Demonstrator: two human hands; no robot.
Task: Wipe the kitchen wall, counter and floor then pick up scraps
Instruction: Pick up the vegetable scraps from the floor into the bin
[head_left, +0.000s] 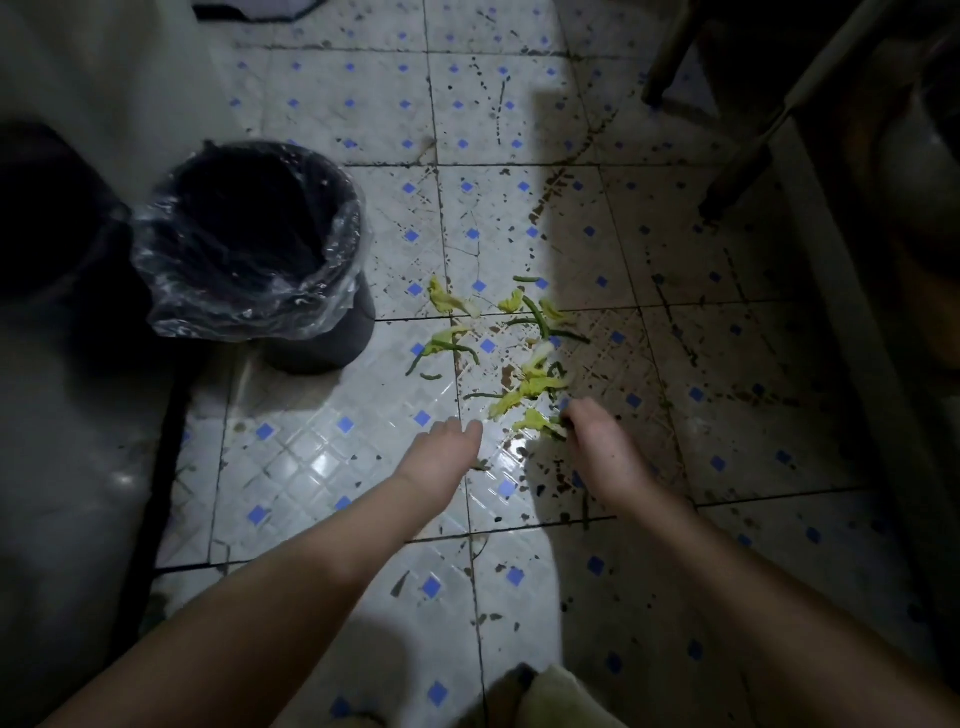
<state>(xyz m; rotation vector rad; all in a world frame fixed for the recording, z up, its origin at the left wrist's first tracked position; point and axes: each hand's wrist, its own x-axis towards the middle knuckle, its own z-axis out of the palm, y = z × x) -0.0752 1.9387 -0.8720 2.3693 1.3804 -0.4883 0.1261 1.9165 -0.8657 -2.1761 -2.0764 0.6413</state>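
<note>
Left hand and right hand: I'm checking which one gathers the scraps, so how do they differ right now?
The left hand is over bare, brightly lit floor; the right hand lies in shadow. The left hand stops short of the scraps; the right hand's fingertips meet their near edge, though a grip cannot be confirmed. Both reach forward low over the floor, forearms bare.

Nothing readable is showing anywhere: the floor tiles (322, 457) are carrying only small blue diamonds (422, 417), a printed pattern and not letters, numbers or signs.
</note>
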